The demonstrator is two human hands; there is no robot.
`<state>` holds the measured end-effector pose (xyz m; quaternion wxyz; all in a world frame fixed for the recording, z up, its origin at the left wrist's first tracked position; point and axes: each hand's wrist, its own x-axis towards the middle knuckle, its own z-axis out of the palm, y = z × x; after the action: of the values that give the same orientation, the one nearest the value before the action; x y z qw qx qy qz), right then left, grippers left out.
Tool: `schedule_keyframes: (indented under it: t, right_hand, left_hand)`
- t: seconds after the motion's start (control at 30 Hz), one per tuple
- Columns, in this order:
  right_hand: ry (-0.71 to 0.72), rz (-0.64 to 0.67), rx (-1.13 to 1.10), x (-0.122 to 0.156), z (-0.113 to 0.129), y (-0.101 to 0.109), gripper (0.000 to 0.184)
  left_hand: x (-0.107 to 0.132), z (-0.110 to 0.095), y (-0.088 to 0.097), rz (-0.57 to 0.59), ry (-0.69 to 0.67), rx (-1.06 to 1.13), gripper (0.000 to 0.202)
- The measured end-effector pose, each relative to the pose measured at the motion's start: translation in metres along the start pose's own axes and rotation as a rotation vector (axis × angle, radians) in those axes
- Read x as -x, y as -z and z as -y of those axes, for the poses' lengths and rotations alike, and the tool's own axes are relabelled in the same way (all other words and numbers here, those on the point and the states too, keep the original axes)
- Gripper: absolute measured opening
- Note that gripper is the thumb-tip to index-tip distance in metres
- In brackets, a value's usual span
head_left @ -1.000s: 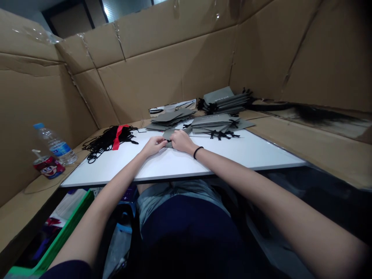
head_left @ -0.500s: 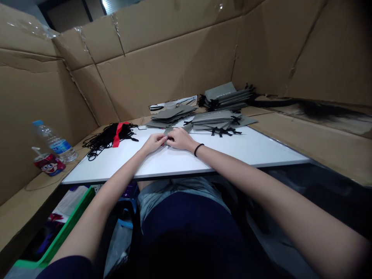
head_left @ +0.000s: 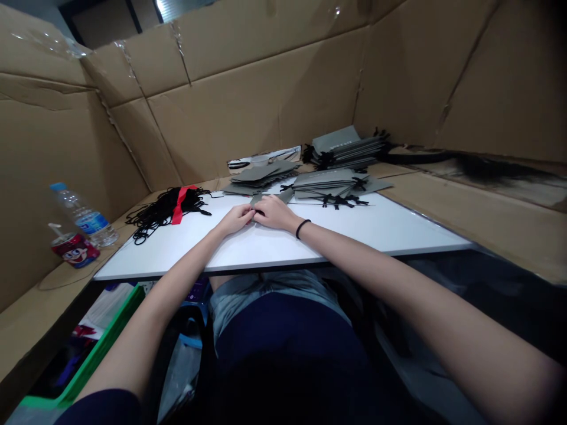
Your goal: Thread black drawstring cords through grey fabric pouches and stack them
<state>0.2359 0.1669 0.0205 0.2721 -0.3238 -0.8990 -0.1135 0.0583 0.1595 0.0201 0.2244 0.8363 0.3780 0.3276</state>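
- The left hand (head_left: 237, 219) and right hand (head_left: 274, 212) meet near the middle of a white laminate counter (head_left: 266, 251), their fingers curled inward, not spread, and almost touching.
- A small flat grey paper piece (head_left: 256, 201) sits between the hands, low over the counter. Only its upper corner shows. Both hands appear to pinch it between fingertips and thumbs, though the fingers hide the exact grip.
- For close work like this, low wrists and forearms resting on the counter, as here, should keep the fingertips steady.
- Stacks of flat grey paper bags with black cord handles (head_left: 328, 182) lie just beyond the hands.
- A tangled bundle of black cord (head_left: 155, 215) with a red band (head_left: 178, 206) lies to the left of the hands.
- Farther left, a clear plastic water bottle (head_left: 84, 217) stands near a red cartoon-printed can (head_left: 74, 249) lying on its side.
- A black wristband (head_left: 302, 228) circles the right wrist.
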Motion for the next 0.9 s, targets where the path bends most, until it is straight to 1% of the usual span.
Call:
schedule_keyframes:
  t: [0.2,0.4,0.67,0.77,0.9]
  right_hand:
    - [0.005,0.010,0.030,-0.0001,0.0017,0.0004,0.022]
    - [0.041,0.033,0.030,-0.0001,0.0013,-0.0014,0.025]
    - [0.024,0.081,0.038,-0.0006,0.0013,-0.0019,0.026]
    - [0.013,0.067,0.047,-0.0012,0.0031,-0.0018,0.026]
    - [-0.004,0.033,0.037,-0.0013,0.0060,-0.0001,0.024]
  left_hand:
    - [-0.0009,-0.0012,-0.0008,0.015,0.022,0.039,0.026]
    - [-0.0005,-0.0010,-0.0029,0.038,0.056,0.088,0.027]
    - [0.0003,-0.0027,-0.0028,0.069,0.064,0.172,0.028]
    - [-0.0005,-0.0037,-0.0023,0.081,0.073,0.221,0.033]
    - [-0.0022,-0.0031,-0.0032,0.067,0.107,0.300,0.039]
